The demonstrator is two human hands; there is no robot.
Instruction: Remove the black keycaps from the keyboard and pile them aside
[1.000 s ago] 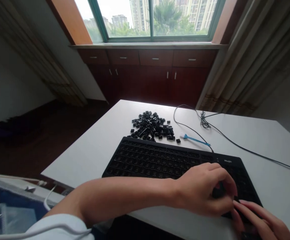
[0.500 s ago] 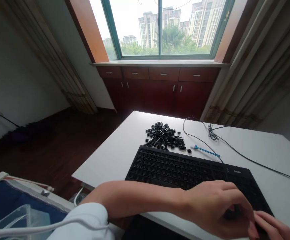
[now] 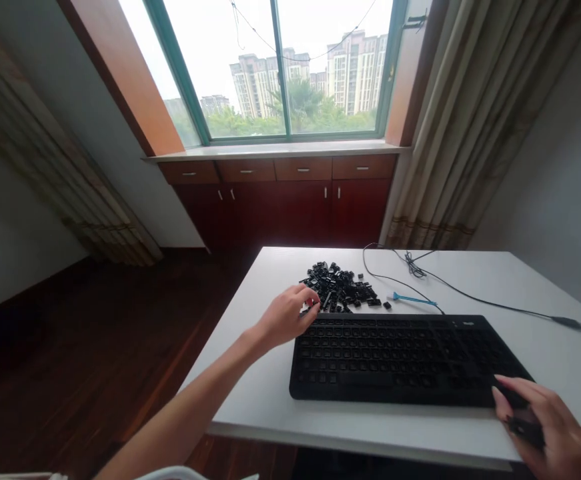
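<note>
A black keyboard (image 3: 395, 360) lies on the white table with its keycaps off, so rows of bare key positions show. Behind it is a heap of loose black keycaps (image 3: 337, 283). At the heap's near left edge, over the keyboard's top left corner, my left hand (image 3: 287, 313) has thumb and fingers curled into a pinch; whether a keycap is between the tips cannot be seen. My right hand (image 3: 545, 420) is at the keyboard's lower right corner, closed around a small black object (image 3: 526, 427) whose kind I cannot make out.
A blue plastic tool (image 3: 413, 299) lies behind the keyboard, right of the heap. The thin black cable (image 3: 480, 295) crosses the table's right side to its plug. Beyond the table (image 3: 250, 387) stand a red-brown cabinet (image 3: 280, 210) and a window.
My left hand has gone from beside my right hand, at the lower right, across to the keycap heap. The view has turned, and the whole keyboard front now shows.
</note>
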